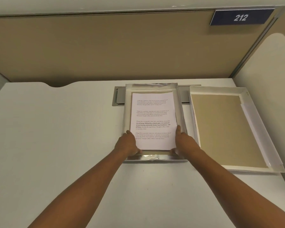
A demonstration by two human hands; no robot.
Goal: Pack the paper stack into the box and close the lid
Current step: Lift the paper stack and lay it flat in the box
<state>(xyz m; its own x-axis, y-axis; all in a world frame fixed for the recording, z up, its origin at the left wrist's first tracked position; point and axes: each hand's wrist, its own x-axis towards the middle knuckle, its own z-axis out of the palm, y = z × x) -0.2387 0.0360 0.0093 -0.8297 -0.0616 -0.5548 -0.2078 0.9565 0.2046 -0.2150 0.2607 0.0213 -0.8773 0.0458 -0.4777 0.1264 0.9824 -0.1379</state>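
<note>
While the left hand [127, 142] and right hand [182, 139] clasp the near corners of the paper stack [153, 119], thumbs on top and fingers curled beneath, the sheets sit inside the open silver box [152, 87]. Right of the right hand, the lid [234, 129] lies upturned on the desk [56, 129].

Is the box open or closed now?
Open. The box has no lid on it; the lid lies inside-up beside it on the right, and the paper stack shows inside.
</note>
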